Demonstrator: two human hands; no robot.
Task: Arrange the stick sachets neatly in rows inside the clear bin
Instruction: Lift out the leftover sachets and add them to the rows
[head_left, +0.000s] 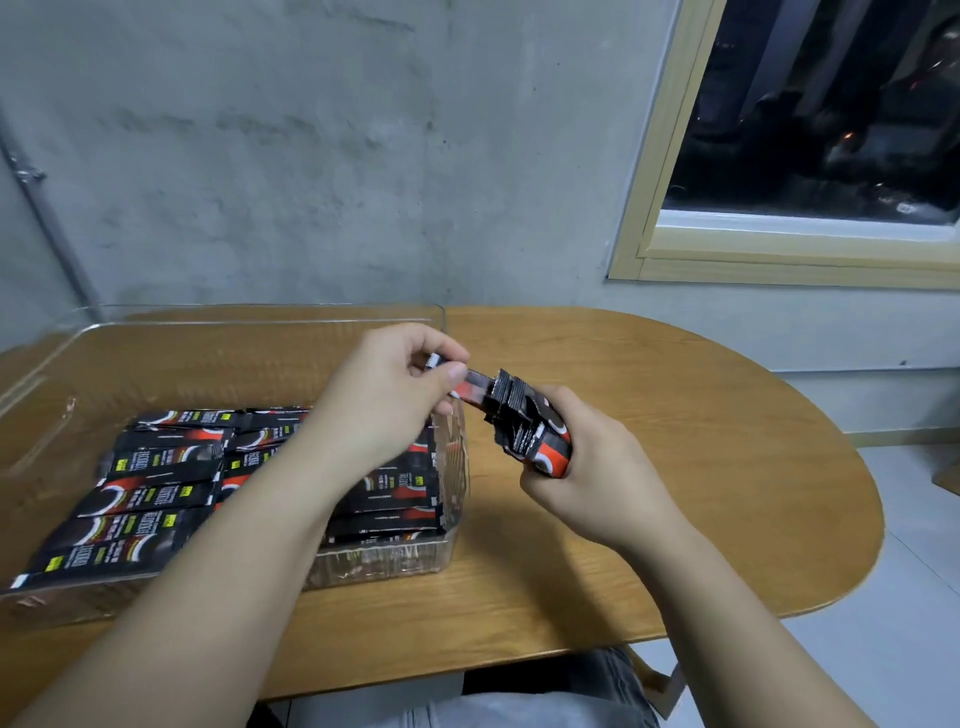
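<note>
above clear bin (260, 314), hands pinch, grip sachets; print unreadable.

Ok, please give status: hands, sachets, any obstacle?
Left hand pinches one sachet. Right hand grips the bundle. Rows fill the clear bin. No obstacle.

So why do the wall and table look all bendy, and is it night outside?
Head view: the wide lens bows the table edge and window frame; the window is dark with small lights, so likely night; the bin rim glints faintly; print on the sachets is soft and unreadable.
</note>
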